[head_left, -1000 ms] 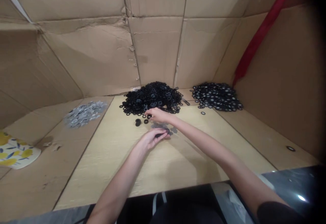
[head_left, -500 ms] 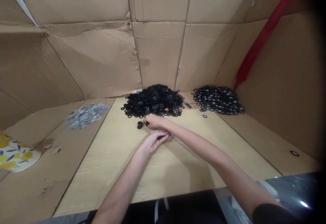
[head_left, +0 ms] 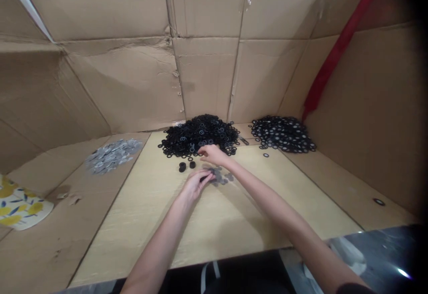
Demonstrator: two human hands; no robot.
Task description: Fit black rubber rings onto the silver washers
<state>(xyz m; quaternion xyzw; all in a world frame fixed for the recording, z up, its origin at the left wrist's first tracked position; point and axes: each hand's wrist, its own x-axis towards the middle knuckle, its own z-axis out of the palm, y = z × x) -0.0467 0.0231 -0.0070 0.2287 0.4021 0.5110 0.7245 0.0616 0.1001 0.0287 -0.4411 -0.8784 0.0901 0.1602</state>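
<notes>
A large heap of black rubber rings (head_left: 199, 134) lies at the back middle of the pale board (head_left: 207, 222). My right hand (head_left: 211, 153) reaches to the heap's front edge, fingers curled and pinched on something I cannot make out. My left hand (head_left: 197, 181) rests on the board just nearer, fingertips closed on a small black ring. A few grey discs (head_left: 220, 174) lie between the hands. Two short stacks of black rings (head_left: 186, 165) stand to the left of the hands.
A second heap of black rings with grey centres (head_left: 282, 133) lies at the back right. A pile of grey discs (head_left: 112, 153) sits at the left on cardboard. A yellow-patterned cloth (head_left: 20, 205) lies far left. One lone ring (head_left: 379, 202) lies far right. Cardboard walls enclose the area.
My right hand has moved from the small stacks back and right to the heap's front edge. The grey discs it covered now show. My left hand stayed nearly in place.
</notes>
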